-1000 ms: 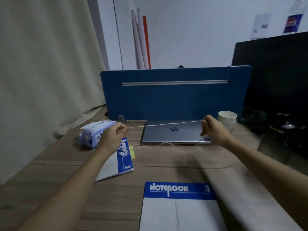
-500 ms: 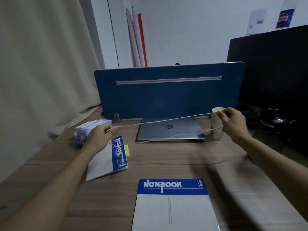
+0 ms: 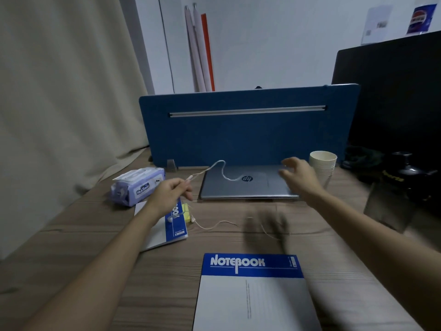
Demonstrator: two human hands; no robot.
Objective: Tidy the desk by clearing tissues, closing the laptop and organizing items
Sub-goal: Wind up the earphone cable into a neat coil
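Cable (image 3: 223, 172) now off right fingers (image 3: 290, 163)

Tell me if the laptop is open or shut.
Shut. The laptop lies flat on the desk, lid down with its logo facing up; a thin cable rests across it.

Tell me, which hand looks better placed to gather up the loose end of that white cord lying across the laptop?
Probably the right hand. It hovers open over the closed laptop, near where the white cord snakes across the lid. The left hand is already pinching the cord's other end, so it is occupied.
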